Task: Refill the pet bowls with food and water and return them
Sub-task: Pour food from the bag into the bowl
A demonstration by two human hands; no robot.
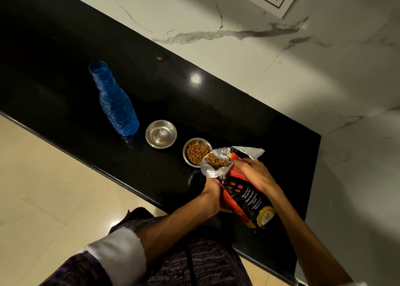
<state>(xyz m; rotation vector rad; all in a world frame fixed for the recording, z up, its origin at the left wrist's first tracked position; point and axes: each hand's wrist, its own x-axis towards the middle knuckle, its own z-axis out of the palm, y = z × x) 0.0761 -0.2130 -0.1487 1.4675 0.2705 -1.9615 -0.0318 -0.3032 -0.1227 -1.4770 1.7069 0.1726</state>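
Food bag (242,190) gripped between left hand (213,193) and right hand (252,173), mouth over kibble bowl (195,151).

Kibble-filled steel bowl (197,152) beside steel water bowl (161,134); tilted open food bag (236,184) overlaps its rim

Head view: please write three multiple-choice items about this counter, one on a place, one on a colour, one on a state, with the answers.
1. Where does the bottle stand?
A. left of both bowls
B. between the bowls
C. right of the bag

2. What colour is the bottle?
A. green
B. blue
C. white

3. What is in the bowl nearer the bag?
A. water
B. nothing
C. kibble

Answers:
1 A, the bottle is left of the empty bowl.
2 B, its plastic is blue.
3 C, brown kibble fills the right bowl beside the bag that both hands hold.
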